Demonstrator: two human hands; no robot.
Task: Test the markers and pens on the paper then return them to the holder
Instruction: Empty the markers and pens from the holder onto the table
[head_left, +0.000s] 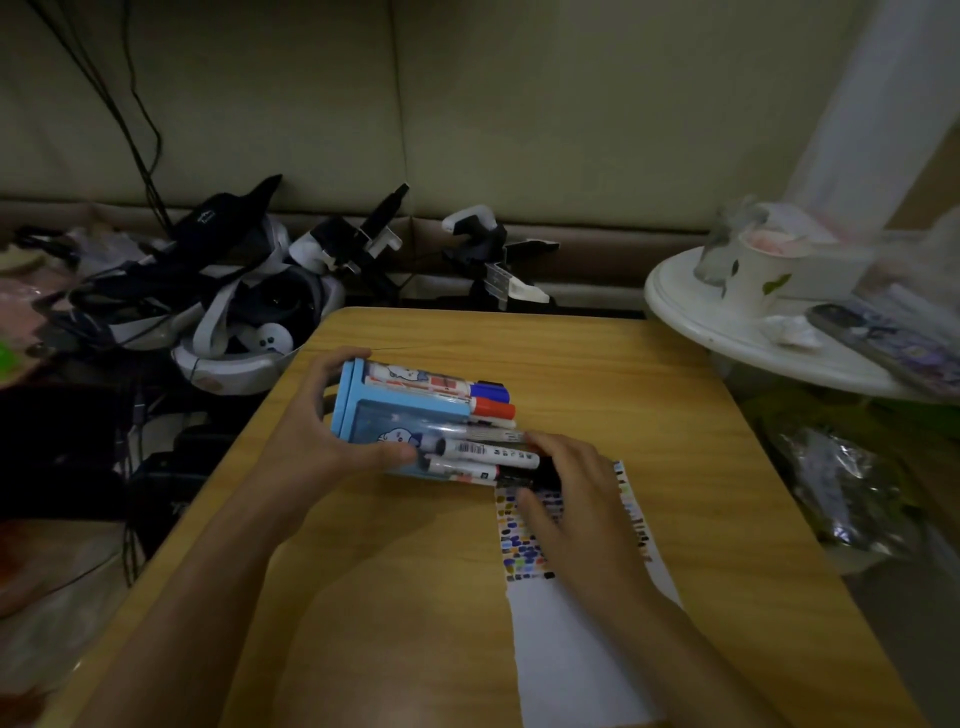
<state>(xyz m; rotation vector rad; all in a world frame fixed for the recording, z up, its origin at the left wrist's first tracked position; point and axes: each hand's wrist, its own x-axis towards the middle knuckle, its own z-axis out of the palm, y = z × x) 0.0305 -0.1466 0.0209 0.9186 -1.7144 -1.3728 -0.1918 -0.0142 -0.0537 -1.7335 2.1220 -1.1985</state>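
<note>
A light blue holder lies tipped on its side on the wooden table, its mouth facing right. Several markers stick out of it, among them one with a blue cap and one with a red cap. My left hand grips the holder's base end, fingers over the top and thumb along the front. My right hand rests over the black caps of the lowest markers, fingers curled on them. Beneath it lies a strip of white paper covered with coloured test marks.
A heap of headsets, straps and cables lies left of the table at the back. A round white tray with a paper cup stands at the right. A crumpled plastic bag sits beside the table's right edge.
</note>
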